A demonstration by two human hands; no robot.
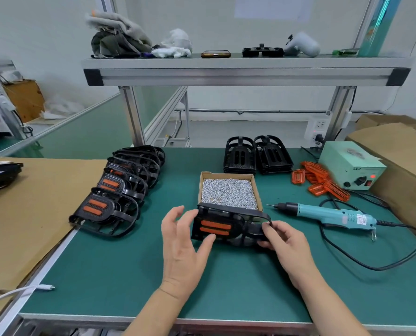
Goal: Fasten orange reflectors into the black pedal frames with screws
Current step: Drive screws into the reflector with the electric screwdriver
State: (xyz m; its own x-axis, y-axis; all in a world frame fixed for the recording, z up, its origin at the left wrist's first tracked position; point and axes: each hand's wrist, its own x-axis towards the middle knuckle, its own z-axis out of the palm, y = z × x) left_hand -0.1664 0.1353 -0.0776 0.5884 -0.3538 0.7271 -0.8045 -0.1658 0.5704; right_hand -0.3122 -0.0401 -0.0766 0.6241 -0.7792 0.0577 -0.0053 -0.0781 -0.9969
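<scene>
Pedal frame (228, 226) with orange reflector (215, 227) at frame centre, just off the mat — right hand (284, 243) pinches its strap loop, left hand (182, 241) fingers spread, thumb touching — likely light, rigid plastic, best gripped by the rim.

left hand (186, 241) fingers spread, right hand (285, 243) pinching

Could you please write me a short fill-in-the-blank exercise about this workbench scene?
1. The pedal frame between the hands holds an ____ reflector.
2. The cardboard box is full of ____.
3. The electric screwdriver lies on the table, ____ of the box.
4. The right hand grips the frame's ____.

Missing words: orange; screws; right; strap
</scene>
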